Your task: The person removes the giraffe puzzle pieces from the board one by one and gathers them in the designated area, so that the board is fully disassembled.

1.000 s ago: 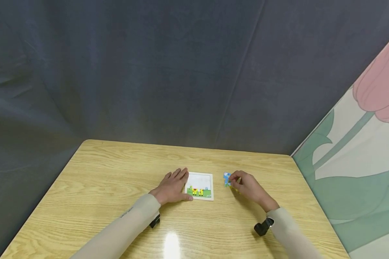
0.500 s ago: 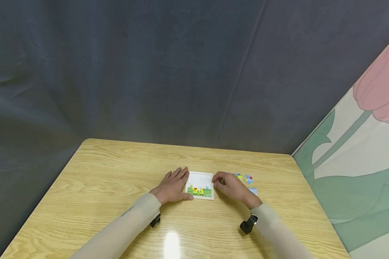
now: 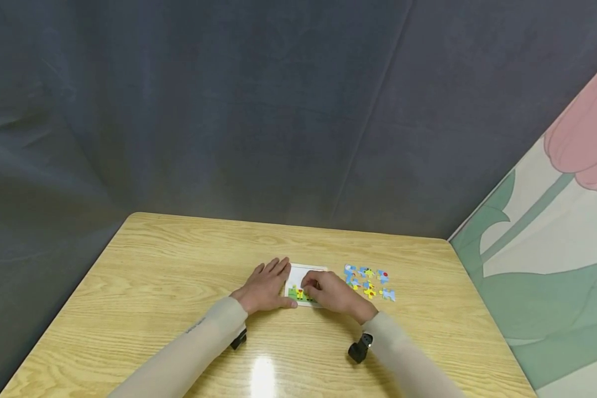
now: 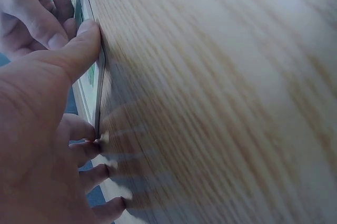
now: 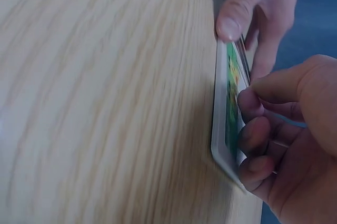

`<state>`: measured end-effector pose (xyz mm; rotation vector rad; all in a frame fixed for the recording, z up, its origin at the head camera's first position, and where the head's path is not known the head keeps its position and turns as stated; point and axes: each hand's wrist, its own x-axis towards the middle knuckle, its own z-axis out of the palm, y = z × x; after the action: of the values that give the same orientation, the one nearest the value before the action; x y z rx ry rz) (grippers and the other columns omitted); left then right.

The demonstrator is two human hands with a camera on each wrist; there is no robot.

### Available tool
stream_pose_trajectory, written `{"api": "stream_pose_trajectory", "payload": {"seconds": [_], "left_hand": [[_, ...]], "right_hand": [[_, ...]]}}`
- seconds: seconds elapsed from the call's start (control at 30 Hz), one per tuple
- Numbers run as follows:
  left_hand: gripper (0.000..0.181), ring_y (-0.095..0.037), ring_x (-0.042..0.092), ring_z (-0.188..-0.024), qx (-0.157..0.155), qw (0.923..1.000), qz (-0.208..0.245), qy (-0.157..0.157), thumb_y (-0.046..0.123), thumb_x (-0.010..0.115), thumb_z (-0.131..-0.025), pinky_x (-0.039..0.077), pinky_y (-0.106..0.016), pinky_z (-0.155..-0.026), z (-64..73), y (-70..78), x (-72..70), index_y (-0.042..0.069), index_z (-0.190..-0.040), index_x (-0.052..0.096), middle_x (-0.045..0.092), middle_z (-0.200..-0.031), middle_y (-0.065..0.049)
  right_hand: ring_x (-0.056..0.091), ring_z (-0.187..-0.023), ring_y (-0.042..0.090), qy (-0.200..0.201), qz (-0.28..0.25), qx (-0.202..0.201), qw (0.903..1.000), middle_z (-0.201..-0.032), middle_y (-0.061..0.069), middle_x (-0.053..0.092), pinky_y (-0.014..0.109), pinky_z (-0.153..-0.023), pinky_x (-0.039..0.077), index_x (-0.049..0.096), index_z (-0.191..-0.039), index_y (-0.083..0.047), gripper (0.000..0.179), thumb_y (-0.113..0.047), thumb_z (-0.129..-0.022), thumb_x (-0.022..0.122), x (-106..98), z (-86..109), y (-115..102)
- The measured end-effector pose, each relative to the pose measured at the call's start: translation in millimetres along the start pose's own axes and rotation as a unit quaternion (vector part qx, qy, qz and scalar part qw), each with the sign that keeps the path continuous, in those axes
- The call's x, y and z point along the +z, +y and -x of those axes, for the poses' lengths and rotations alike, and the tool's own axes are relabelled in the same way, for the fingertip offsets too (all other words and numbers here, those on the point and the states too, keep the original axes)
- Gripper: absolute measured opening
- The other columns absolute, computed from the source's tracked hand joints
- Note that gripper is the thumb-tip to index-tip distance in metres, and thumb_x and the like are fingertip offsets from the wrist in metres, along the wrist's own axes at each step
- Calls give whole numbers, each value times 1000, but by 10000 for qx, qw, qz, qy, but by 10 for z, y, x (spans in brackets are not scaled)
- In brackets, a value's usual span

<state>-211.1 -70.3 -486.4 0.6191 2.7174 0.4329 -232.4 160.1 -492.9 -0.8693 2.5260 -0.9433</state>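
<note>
A white-framed puzzle board (image 3: 295,273) lies on the table, its lower strip filled with green and yellow picture pieces and its upper part blank white. My left hand (image 3: 265,287) rests flat at the board's left side, fingers spread, thumb on the near left corner. Over the board's right half, my right hand (image 3: 334,293) pinches a puzzle piece between thumb and curled fingers; the fingers hide the piece. In the right wrist view, the right fingertips (image 5: 251,100) are close above the board's picture.
Several loose blue and yellow puzzle pieces (image 3: 370,290) lie right of the board. The wooden table (image 3: 179,249) ends at a dark curtain (image 3: 229,110) behind, and a flower-patterned panel (image 3: 552,249) stands along the right side.
My right hand has moved left from the loose pieces to above the board, uncovering the pieces on the table. The left hand has stayed at the board's left edge.
</note>
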Motion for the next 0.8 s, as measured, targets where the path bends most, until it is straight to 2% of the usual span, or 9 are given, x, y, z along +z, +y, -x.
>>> {"api": "stream_pose_trajectory", "payload": {"seconds": [0.23,0.4,0.47,0.63,0.8], "left_hand": [[99,-34,18,-168,9,10000,-77,30,62,68,-98,22,-59,-134,-13,7,2,7,-170,28,18,-181,-10],[98,-35,15,-169,15,10000,-46,-35,59,68,-99,19,-61,-135,-18,-6,13,5,-170,25,15,-181,-10],[98,-36,15,-169,41,10000,-32,-17,58,69,-100,19,-62,-135,-18,-8,19,4,-170,25,15,-181,-11],[99,-36,17,-168,82,9999,-59,54,60,68,-99,19,-61,-134,-6,-2,7,4,-169,27,17,-181,-12],[100,-36,17,-168,70,9999,-70,59,61,68,-99,20,-60,-135,5,3,-8,5,-170,27,17,-181,-11]], "right_hand": [[49,-65,3,-35,314,44,9995,-78,-5,64,20,-60,41,72,-106,-8,13,-9,-107,60,89,-83,-94],[46,-61,5,-125,179,303,9993,-73,-6,59,19,-57,36,70,-105,-7,7,-8,-104,63,86,-86,-180],[46,-61,6,-219,71,420,9989,-73,-5,59,20,-56,36,69,-105,-5,5,-6,-101,67,79,-87,-214],[47,-63,10,-435,40,756,9962,-77,-2,60,22,-58,38,66,-107,-3,17,-4,-94,76,72,-117,-262],[51,-67,12,-492,-42,981,9939,-80,1,63,24,-60,41,65,-107,-3,20,-2,-92,78,61,-145,-283]]}}
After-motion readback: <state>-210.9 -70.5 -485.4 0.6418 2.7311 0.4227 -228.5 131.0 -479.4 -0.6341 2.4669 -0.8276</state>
